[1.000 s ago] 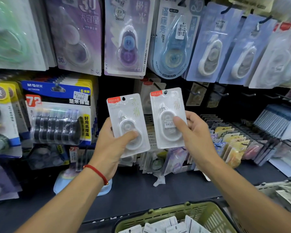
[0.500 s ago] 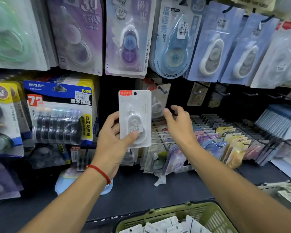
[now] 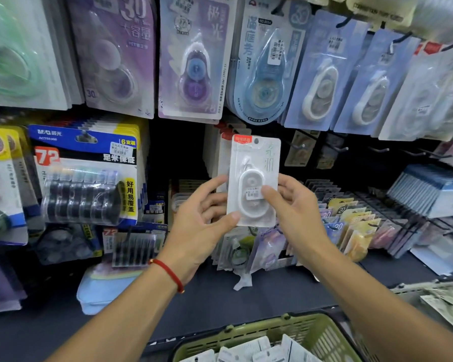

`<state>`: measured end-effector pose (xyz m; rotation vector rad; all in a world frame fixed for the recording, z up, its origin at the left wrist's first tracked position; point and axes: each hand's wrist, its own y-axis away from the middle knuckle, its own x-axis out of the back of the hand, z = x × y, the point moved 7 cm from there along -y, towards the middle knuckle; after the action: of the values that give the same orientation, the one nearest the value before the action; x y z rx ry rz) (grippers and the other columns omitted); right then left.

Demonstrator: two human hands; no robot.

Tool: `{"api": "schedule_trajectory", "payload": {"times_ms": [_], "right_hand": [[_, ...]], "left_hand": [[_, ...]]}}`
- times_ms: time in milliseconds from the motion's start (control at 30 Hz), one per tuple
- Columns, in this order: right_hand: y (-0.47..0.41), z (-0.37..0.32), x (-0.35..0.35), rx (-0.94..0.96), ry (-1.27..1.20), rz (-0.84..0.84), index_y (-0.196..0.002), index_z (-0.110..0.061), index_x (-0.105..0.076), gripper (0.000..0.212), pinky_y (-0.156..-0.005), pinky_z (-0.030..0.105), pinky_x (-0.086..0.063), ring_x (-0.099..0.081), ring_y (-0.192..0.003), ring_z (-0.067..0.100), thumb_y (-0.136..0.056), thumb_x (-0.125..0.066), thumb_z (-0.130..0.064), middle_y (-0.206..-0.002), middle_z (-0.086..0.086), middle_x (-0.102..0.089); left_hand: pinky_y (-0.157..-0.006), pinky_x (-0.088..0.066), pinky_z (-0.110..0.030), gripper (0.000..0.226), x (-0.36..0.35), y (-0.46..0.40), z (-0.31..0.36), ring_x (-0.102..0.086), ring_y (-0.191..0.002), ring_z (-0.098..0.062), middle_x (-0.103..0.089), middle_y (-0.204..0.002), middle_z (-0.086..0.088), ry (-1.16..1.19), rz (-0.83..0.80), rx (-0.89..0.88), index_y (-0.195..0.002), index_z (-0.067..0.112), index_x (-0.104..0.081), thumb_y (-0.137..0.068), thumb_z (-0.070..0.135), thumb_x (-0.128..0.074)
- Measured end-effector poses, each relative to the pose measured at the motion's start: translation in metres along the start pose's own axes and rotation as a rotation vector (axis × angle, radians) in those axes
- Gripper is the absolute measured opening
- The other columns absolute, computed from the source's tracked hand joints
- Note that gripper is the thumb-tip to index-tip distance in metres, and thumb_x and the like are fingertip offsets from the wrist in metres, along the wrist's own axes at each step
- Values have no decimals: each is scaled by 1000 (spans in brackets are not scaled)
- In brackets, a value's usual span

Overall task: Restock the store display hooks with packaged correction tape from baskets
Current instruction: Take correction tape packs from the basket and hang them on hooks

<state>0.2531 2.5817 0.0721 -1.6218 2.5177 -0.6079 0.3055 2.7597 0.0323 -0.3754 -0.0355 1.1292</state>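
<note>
Display wall (image 3: 324, 158): hooks dark, hard to see; mis-threading likely.
Green basket (image 3: 246, 333) below: spare packs wait.
White correction tape pack (image 3: 254, 184) upright before matching hung packs.
Left hand (image 3: 199, 218), right hand (image 3: 293, 205) pinch its edges.
Risk: hang hole misses hook, pack drops.

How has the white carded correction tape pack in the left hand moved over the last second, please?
Yes: the white carded correction tape pack moved right, away from the blue-and-yellow six-roll pack, and the right hand now grips it too.

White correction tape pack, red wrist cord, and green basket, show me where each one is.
White correction tape pack (image 3: 254, 184), head view, clear blister.
Red wrist cord (image 3: 169, 273), head view, band middle.
Green basket (image 3: 249, 333), head view, far rim.
</note>
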Motion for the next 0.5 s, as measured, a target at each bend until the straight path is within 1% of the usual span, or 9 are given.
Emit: {"api": "schedule_trajectory", "payload": {"times_ms": [100, 200, 267, 333, 367, 400, 433, 467, 500], "right_hand": [[-2, -3, 2, 17, -39, -21, -124, -22, -72, 23, -86, 29, -61, -78, -102, 17, -104, -64, -15, -108, -2, -81], [1, -3, 2, 35, -41, -1, -124, -23, -74, 24, -88, 35, -62, -78, -101, 18, -102, -64, -18, -107, -4, -81], [-1, -1, 1, 51, 4, 5, -128, -26, -73, 27, -87, 34, -61, -77, -101, 15, -102, -64, -22, -107, -7, -81], [-6, 3, -2, 79, 176, -1, -135, -33, -68, 33, -85, 33, -59, -75, -99, 12, -102, -63, -29, -108, -10, -79], [-9, 7, -2, 85, 298, 14, -143, -33, -61, 41, -86, 31, -56, -72, -101, 12, -102, -64, -33, -115, -10, -76], [-11, 11, -2, 101, 430, 47, -152, -29, -52, 53, -91, 29, -52, -66, -110, 11, -101, -65, -35, -127, -8, -68], [-12, 12, -3, 160, 558, 84, -157, -24, -44, 61, -98, 27, -47, -58, -121, 12, -101, -66, -34, -139, -3, -58], [-10, 10, -7, 273, 676, 110, -158, -20, -42, 64, -104, 25, -40, -51, -130, 15, -101, -67, -30, -147, 1, -50], [-9, 9, -14, 395, 770, 104, -157, -16, -43, 63, -109, 25, -36, -46, -137, 20, -100, -68, -24, -152, 5, -45]], "left_hand": [[-83, -61, -28, 68, -2, 0, 1, -75, -100, -19, -75, -120, -7, 13, 0, 5, -141, 25, -60, -87, -13, -74], [-85, -63, -34, 68, -2, 1, 0, -74, -95, -21, -75, -118, -10, 8, 3, 11, -141, 22, -60, -85, -15, -74], [-86, -64, -34, 68, -1, 0, -1, -74, -92, -19, -76, -114, -7, -24, 21, 11, -139, 25, -60, -85, -14, -75], [-87, -63, -32, 68, 1, -3, -4, -74, -94, -17, -77, -114, -1, -87, 37, 13, -138, 29, -59, -87, -13, -73], [-88, -62, -29, 70, 2, -5, -7, -74, -98, -16, -75, -117, 2, -121, 30, 23, -141, 31, -56, -88, -12, -73], [-89, -60, -25, 72, 3, -7, -11, -73, -106, -13, -73, -123, 5, -151, 14, 40, -147, 30, -52, -89, -10, -72], [-92, -58, -20, 76, 3, -10, -16, -69, -116, -11, -68, -133, 5, -182, -10, 61, -153, 28, -46, -91, -8, -71], [-96, -55, -15, 80, 3, -12, -20, -63, -127, -10, -60, -144, 5, -212, -36, 80, -158, 27, -40, -92, -7, -70], [-98, -50, -9, 83, 3, -15, -23, -54, -137, -9, -53, -151, 6, -241, -58, 92, -161, 27, -35, -93, -6, -69]]}}
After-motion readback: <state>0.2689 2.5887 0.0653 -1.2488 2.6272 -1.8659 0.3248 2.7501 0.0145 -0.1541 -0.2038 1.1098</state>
